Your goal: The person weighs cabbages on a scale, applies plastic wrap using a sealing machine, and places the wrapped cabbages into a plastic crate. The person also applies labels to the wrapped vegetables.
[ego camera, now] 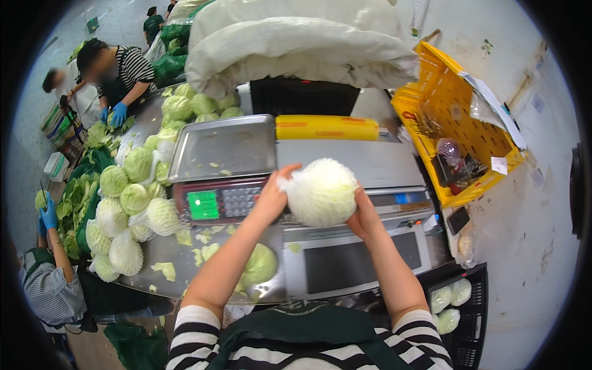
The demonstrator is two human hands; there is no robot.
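Note:
Between my two hands is a pale green cabbage in a white foam net (323,193), held above the front edge of the film wrapping machine (356,162). At its left, my left hand (275,192) grips the bunched end of the net. My right hand (364,213) supports the cabbage from the lower right. A digital scale with a steel pan (226,148) and a lit green display stands to the left. Behind the machine lies a yellow roll of wrapping film (327,127). One bare cabbage (260,264) rests on the steel table below my left forearm.
Netted and bare cabbages (136,194) are piled at the left among loose leaf scraps. A yellow crate (462,125) stands tilted at the right, a black crate (478,314) with wrapped cabbages lower right. White sacks (300,51) bulge overhead. Co-workers with blue gloves (119,114) handle cabbages at the left.

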